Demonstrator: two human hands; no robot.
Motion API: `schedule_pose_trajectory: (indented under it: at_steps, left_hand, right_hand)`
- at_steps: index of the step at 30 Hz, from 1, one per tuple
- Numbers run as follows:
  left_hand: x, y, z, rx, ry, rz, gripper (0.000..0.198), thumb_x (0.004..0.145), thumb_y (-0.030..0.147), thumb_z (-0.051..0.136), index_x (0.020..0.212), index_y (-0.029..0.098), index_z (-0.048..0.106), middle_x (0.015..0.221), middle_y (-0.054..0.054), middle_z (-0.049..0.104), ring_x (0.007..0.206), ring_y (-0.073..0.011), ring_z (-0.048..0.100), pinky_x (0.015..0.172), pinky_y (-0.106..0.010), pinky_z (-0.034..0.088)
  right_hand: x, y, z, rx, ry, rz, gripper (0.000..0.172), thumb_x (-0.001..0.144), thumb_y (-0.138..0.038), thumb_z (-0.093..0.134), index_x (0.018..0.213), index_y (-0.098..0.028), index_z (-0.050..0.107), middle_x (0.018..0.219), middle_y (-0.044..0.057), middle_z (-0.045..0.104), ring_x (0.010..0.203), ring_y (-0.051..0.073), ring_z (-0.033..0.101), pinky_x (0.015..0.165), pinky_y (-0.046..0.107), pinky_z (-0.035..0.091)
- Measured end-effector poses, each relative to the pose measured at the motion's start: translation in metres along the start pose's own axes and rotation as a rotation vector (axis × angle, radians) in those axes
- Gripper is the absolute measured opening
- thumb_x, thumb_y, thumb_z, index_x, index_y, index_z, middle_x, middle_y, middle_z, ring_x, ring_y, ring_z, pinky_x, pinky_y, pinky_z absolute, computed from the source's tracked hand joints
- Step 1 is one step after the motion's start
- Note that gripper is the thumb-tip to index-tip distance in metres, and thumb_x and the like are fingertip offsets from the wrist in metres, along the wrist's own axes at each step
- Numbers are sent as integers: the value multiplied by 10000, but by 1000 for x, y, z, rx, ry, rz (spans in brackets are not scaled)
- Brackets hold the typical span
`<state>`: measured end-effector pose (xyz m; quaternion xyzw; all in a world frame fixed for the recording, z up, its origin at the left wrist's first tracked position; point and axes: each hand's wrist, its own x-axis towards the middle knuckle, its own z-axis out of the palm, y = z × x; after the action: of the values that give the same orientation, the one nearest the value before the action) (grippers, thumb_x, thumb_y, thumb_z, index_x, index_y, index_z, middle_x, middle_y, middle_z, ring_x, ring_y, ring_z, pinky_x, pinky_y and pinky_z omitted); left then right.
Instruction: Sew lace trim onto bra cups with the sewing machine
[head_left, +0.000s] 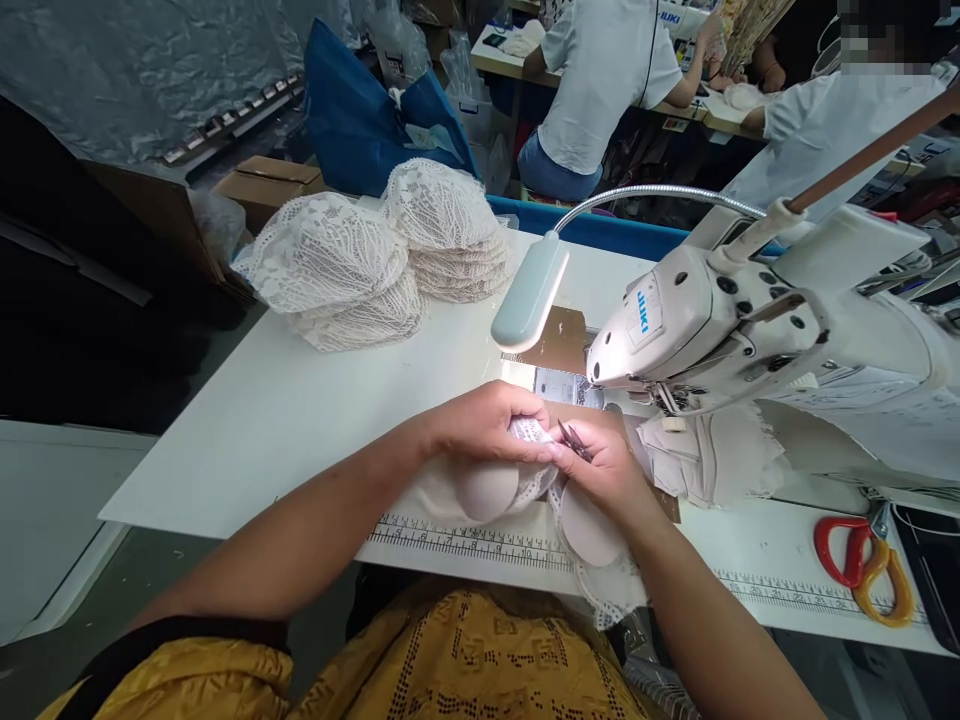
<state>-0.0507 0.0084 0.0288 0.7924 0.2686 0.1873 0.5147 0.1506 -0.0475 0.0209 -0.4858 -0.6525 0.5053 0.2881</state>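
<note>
In front of the sewing machine (pixel 675 310), my left hand (pixel 484 425) pinches the lace edge of a white bra (pixel 487 492) with smooth moulded cups. My right hand (pixel 604 465) is closed around small dark thread snips (pixel 574 441), its thumb and finger meeting the lace beside my left fingertips. One cup hangs under each hand, and the lace trim on the right drapes over the table's front edge. Part of the fabric between the hands is hidden by my fingers.
Two stacks of white lace cups (pixel 337 265) stand at the back left. A lamp (pixel 531 292) hangs above my hands. Pale fabric pieces (pixel 709 455) lie under the machine head, with red-and-orange scissors (pixel 862 565) farther right. Co-workers sit at a table behind.
</note>
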Motion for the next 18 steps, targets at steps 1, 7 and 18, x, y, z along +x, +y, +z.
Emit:
schedule_pose_trajectory:
  at_steps: [1,7,18]
  left_hand:
    - [0,-1,1,-49,8,-40,261,809,413,654,842,155,667,817,-27,648,732,-145,581,649,-247,436]
    - [-2,-3,2,-216,-14,-155,291,819,417,628,813,130,673,780,-36,644,723,-152,588,629,-246,441]
    - [-2,-7,3,-344,-24,-207,281,837,376,618,929,135,729,898,-75,704,839,-195,628,741,-286,485]
  right_hand:
    - [0,0,0,-8,7,-2,234,879,-413,554,834,-198,633,757,7,598,705,158,530,642,276,415]
    - [-1,3,-5,-103,82,-24,258,907,-452,498,858,-217,590,763,9,593,693,164,529,640,290,417]
    - [-2,5,-24,-154,47,-36,265,875,-423,569,1062,-260,662,1077,42,674,988,227,605,855,374,480]
